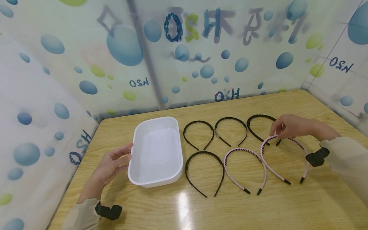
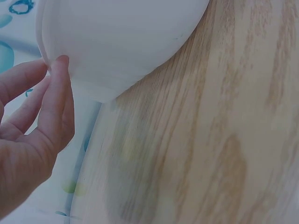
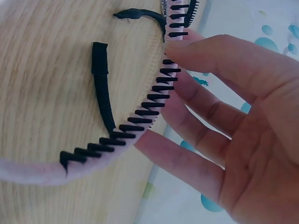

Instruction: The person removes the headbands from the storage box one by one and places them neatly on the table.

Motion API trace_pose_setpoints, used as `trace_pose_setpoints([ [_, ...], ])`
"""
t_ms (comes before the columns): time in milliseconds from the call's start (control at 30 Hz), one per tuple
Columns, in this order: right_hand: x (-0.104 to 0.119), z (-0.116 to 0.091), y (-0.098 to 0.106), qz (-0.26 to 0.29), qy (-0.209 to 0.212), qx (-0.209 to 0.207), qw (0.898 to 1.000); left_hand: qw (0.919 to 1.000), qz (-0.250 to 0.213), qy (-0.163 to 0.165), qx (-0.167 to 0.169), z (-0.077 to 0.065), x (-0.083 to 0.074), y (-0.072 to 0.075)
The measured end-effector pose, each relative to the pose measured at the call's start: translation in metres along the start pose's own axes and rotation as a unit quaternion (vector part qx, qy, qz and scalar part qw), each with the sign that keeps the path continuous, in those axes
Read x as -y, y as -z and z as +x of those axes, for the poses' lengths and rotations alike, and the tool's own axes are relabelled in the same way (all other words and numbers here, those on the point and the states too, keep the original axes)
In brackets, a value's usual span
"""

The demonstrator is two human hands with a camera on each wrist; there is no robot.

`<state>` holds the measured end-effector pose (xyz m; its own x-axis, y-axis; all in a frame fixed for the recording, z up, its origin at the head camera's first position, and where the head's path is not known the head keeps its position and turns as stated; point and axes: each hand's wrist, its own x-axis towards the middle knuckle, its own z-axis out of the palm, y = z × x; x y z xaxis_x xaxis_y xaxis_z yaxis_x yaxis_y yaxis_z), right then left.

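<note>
My right hand (image 1: 290,126) pinches the top of a pink headband (image 1: 265,158) with black comb teeth and black tips. In the right wrist view, thumb and fingers hold the toothed band (image 3: 149,107). Behind that hand lies a thicker black headband (image 1: 253,127), partly hidden. A second pink headband (image 1: 228,171) lies to the left, its arch up against the held one. With relaxed fingers my left hand (image 1: 110,164) touches the left side of a white plastic tray (image 1: 179,156). The left wrist view shows the fingertips at its rim and outer wall (image 2: 117,42).
Between tray and pink bands lies a black headband (image 1: 222,179). Two thinner black headbands, one (image 1: 184,131) by the tray and one (image 1: 246,127) further right, lie behind. The wooden table (image 1: 138,207) meets a bubble-patterned curtain (image 1: 187,80) at the back.
</note>
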<state>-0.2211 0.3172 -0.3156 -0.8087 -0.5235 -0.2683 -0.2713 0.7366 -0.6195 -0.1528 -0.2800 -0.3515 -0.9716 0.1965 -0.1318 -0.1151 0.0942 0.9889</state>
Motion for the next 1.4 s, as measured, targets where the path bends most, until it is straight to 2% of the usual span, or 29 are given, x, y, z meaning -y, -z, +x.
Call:
trace_pose_setpoints([
  [400,-0.010,-0.002,-0.007,0.034,-0.009,0.040,0.999,1.0000,-0.003,0.001,0.004,0.000,-0.001,0.000],
  [700,-0.019,-0.002,-0.013,0.044,0.033,0.040,0.998,0.9999,0.005,0.010,-0.002,0.001,-0.002,-0.001],
  [1100,-0.021,0.000,-0.019,0.060,0.014,0.042,0.997,0.9998,0.007,0.016,-0.004,0.001,-0.002,-0.001],
  [1400,-0.025,-0.001,-0.022,0.080,0.047,0.047,0.995,0.9999,0.000,0.011,-0.002,0.001,-0.002,0.000],
])
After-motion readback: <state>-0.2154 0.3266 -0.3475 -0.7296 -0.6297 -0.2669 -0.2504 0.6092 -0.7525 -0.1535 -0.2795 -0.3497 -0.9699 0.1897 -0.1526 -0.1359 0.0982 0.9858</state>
